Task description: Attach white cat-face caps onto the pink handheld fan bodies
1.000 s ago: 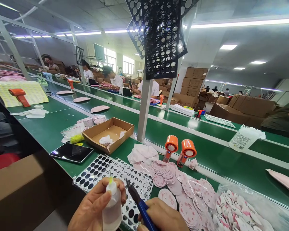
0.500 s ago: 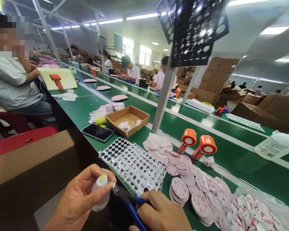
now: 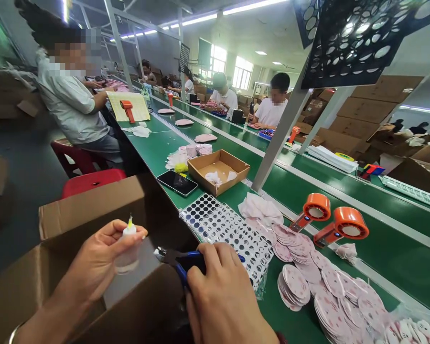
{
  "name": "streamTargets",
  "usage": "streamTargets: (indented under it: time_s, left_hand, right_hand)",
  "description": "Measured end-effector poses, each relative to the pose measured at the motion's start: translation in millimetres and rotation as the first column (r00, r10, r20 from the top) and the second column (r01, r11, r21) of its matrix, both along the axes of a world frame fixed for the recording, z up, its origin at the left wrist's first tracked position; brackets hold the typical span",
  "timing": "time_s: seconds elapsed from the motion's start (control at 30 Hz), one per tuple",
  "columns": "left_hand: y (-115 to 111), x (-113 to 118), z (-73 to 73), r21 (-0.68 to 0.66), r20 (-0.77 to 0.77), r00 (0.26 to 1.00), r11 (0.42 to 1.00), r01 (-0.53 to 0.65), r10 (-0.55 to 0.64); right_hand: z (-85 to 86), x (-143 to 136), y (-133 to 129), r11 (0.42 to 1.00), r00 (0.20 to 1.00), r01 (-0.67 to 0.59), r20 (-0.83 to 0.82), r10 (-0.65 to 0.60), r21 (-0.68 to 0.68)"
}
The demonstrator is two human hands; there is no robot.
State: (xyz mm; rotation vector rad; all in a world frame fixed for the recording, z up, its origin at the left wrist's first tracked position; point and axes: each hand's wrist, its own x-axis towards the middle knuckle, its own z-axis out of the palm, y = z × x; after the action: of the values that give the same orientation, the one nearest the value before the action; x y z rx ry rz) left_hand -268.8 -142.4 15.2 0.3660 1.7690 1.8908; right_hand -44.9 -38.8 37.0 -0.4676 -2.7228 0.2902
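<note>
Glue bottle (image 3: 128, 251), small and translucent with a yellow-tipped nozzle, stands upright in the left hand (image 3: 93, 267), fingers wrapped round its body so the tip points up and stays clear of everything. At its 3 o'clock, the right hand (image 3: 225, 298) grips blue-handled pliers (image 3: 179, 260), nose aimed at the bottle, apparently to work on the nozzle. Both hover over an open cardboard box (image 3: 89, 210) at the worktop (image 3: 157, 148) edge. Farther out at 2 o'clock lies a perforated sheet of black dots (image 3: 225, 229), then stacked pink discs (image 3: 301, 277) within reach, and two orange fans (image 3: 329, 222) beyond.
</note>
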Motion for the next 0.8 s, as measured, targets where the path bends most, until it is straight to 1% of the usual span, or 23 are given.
streamTargets:
  time_s: [0.07, 0.17, 0.23, 0.3, 0.37, 0.43, 0.53, 0.63, 0.7, 0.8]
  left_hand:
    - [-1.0, -25.7, -7.5, -0.053, -0.083, 0.996, 0.998, -0.047, 0.042]
    - [-4.7, -59.3, -24.9, -0.154, -0.198, 0.976, 0.981, -0.12, 0.089]
    - [-9.2, -74.8, -36.6, -0.206, -0.243, 0.963, 0.963, -0.172, 0.12]
    - [-14.1, -82.1, -44.1, -0.228, -0.261, 0.956, 0.954, -0.195, 0.133]
    - [-17.8, -80.1, -45.2, -0.22, -0.256, 0.959, 0.959, -0.178, 0.119]
    - [-19.2, -69.2, -39.8, -0.188, -0.234, 0.969, 0.974, -0.126, 0.08]
    - [-16.3, -43.1, -24.1, -0.134, -0.186, 0.982, 0.991, -0.012, -0.013]
    - [-9.4, -19.4, -8.3, -0.118, -0.176, 0.98, 0.99, 0.075, -0.095]
    - [-4.7, -10.3, -2.2, -0.128, -0.199, 0.974, 0.988, 0.082, -0.107]
    - [0.2, -5.9, -1.7, -0.141, -0.243, 0.966, 0.989, 0.055, -0.088]
  right_hand:
    - [2.1, -15.0, 0.6, 1.0, 0.999, -0.011, 0.046, 0.011, -0.013]
    - [-2.0, -35.4, 4.4, 0.999, 0.991, -0.051, 0.123, 0.053, -0.017]
    - [-7.6, -46.8, 7.7, 0.998, 0.982, -0.066, 0.179, 0.063, 0.006]
    - [-12.7, -55.8, 10.6, 0.997, 0.977, -0.063, 0.207, 0.054, 0.038]
    - [-15.8, -62.4, 12.6, 0.995, 0.979, -0.074, 0.197, 0.06, 0.066]
    - [-16.9, -66.7, 13.3, 0.993, 0.981, -0.09, 0.178, 0.074, 0.083]
    - [-17.4, -69.6, 11.8, 0.991, 0.984, -0.101, 0.156, 0.086, 0.091]
    - [-20.3, -68.4, 9.1, 0.99, 0.995, -0.068, 0.076, 0.059, 0.121]
    - [-23.0, -65.4, 8.0, 0.987, 0.999, -0.036, 0.005, 0.036, 0.154]
    - [-23.6, -58.4, 8.4, 0.974, 0.995, -0.003, -0.096, 0.025, 0.225]
